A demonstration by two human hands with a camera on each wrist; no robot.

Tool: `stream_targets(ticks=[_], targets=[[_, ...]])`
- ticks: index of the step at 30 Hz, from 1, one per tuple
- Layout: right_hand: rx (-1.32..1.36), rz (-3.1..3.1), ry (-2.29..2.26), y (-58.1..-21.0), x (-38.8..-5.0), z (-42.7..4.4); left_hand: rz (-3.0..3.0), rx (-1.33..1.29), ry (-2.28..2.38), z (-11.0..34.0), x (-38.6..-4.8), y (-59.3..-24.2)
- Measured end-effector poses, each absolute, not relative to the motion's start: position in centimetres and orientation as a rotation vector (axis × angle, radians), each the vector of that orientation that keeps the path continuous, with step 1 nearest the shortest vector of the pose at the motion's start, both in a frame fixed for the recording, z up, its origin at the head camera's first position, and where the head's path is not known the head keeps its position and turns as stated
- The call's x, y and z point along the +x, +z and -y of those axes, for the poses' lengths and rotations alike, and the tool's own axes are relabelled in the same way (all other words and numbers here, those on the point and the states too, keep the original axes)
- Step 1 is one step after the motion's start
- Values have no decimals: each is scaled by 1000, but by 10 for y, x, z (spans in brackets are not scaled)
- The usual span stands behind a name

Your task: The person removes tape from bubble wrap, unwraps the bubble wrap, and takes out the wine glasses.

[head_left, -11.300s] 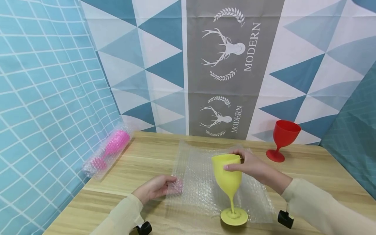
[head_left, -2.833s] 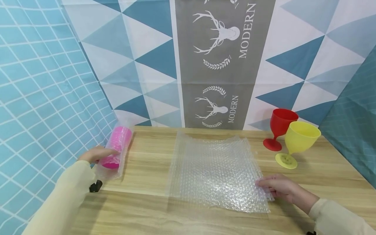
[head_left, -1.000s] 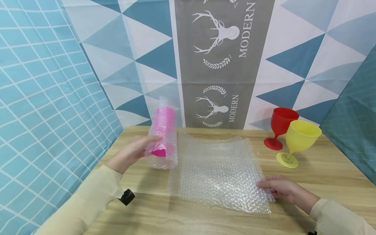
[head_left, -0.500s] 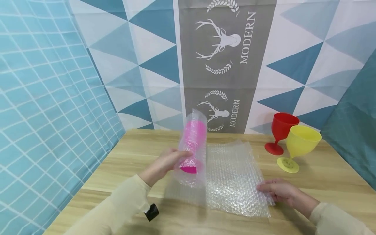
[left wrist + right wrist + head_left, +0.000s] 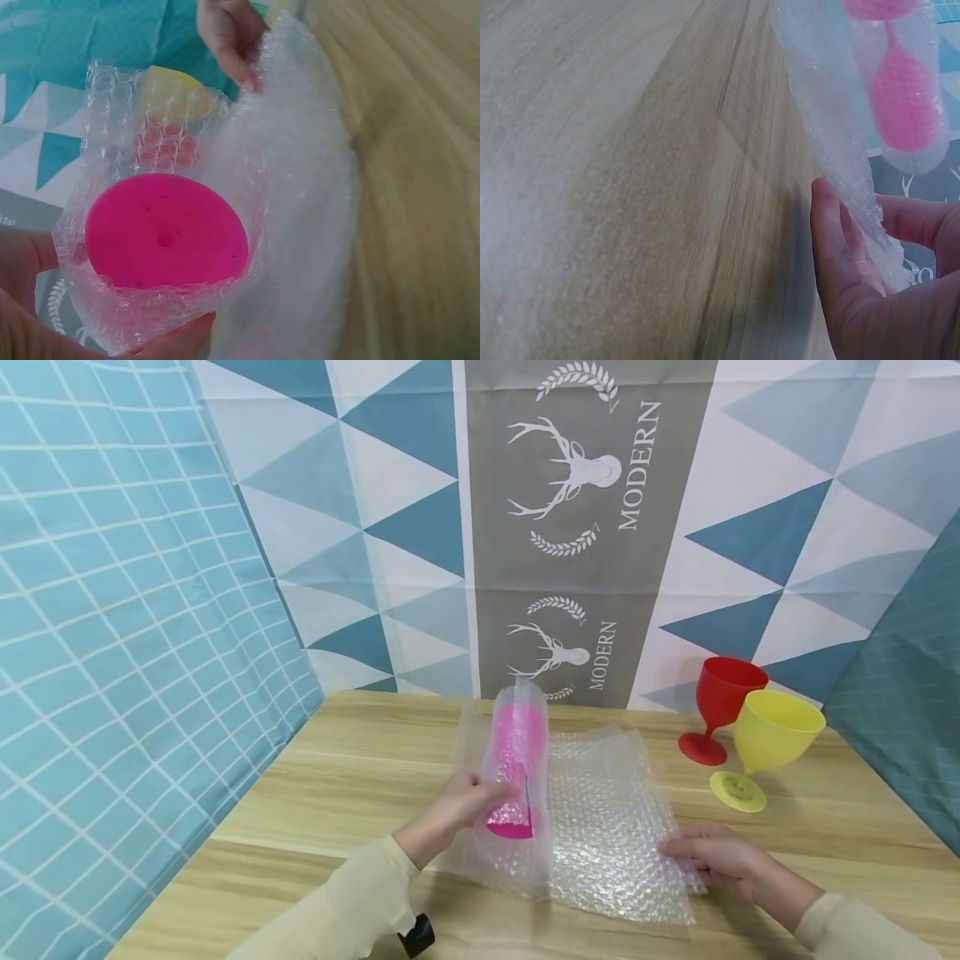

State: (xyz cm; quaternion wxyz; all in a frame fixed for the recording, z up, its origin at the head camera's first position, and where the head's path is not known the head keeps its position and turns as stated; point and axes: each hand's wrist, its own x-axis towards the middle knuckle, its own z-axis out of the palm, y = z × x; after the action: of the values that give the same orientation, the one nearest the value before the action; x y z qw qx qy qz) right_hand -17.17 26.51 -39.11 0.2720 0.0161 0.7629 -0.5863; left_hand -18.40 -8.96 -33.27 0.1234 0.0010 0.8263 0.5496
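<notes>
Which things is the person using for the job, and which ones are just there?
Probably part of the job:
wrapped pink goblet, held by the left hand
bubble wrap sheet, pinched by the right hand

Seemingly just standing by:
red goblet
yellow goblet

Three goblets (image 5: 776, 732), two bubble-wrap pieces (image 5: 607, 818), one wooden tabletop (image 5: 337, 793), two printed deer heads (image 5: 600, 471), two "MODERN" captions (image 5: 640, 466)

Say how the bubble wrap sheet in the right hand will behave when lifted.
The bubble wrap sheet will probably flop, since it looks thin and its edges are wavy. It is likely light for its size, being clear film dotted with bubbles. It may droop unevenly, as the right hand pinches only one edge.
</notes>
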Motion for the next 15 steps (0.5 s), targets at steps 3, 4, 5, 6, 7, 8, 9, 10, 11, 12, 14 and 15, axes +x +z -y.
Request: stream_targets(ticks=[3,4,5,6,7,8,9,10,11,12,14,15], targets=[[29,-2040,-1592,-391,-171,-266,-2435,-16,1598,88,-182,-340],[28,-2036,-1594,-391,-171,-266,-2442,-19,1596,87,-181,-342],[20,-2034,-1596,-392,-171,-266,-2442,-20,1599,86,-180,-345],[20,-2030,-1598,-392,-171,-266,-2439,-21,1603,85,-180,-347],[18,-2028,-1598,-392,-170,-265,-2445,-26,1599,84,-179,-349],[16,-2028,-1598,-392,-170,-265,-2452,-33,1592,83,-179,-351],[15,-2028,-1596,-392,-170,-265,-2456,-39,1585,82,-178,-353],[18,-2030,-1595,-392,-170,-266,-2461,-45,1574,81,-178,-354],[20,-2031,-1594,-393,-170,-266,-2469,-44,1559,81,-177,-355],[24,-2033,-1592,-393,-169,-266,-2484,-45,1536,80,-176,-356],[28,-2036,-1590,-393,-169,-267,-2504,-39,1500,80,-175,-356],[31,-2038,-1589,-393,-169,-267,-2509,-30,1489,79,-174,-356]])
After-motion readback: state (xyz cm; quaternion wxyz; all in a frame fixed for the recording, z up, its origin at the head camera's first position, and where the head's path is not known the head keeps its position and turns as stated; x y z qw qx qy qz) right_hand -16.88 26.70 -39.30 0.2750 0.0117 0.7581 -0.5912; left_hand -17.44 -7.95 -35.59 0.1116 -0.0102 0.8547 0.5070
